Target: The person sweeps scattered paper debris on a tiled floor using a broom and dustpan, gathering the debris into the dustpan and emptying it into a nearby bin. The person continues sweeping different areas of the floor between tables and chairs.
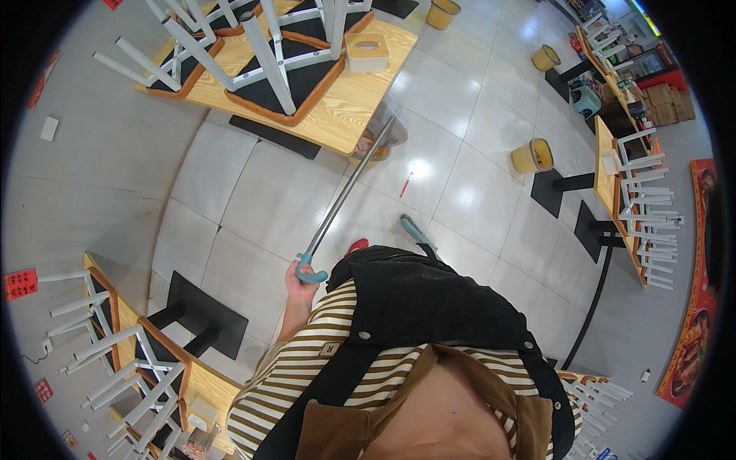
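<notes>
My left hand (pixel 302 282) is closed around the blue hooked grip of a long metal handle (pixel 346 192). That handle slants away from me to a translucent dustpan (pixel 392 123) beside the corner of a wooden table. A yellow bin (pixel 376 156) with rubbish in it stands partly beneath that corner, next to the dustpan. My right hand is out of view, hidden beyond my body and apron. A blue broom head (pixel 415 231) with grey bristles lies on the floor just ahead of the apron; its handle is hidden. A red and white slim piece of litter (pixel 406 185) lies on the tiles.
Upturned stools with white legs rest on the wooden table (pixel 333 123) ahead, near a tissue box (pixel 368 54). More stool-laden tables stand left and right (pixel 604 167). Yellow bins (pixel 532 156) and black table bases (pixel 210 313) stand on the tiled floor.
</notes>
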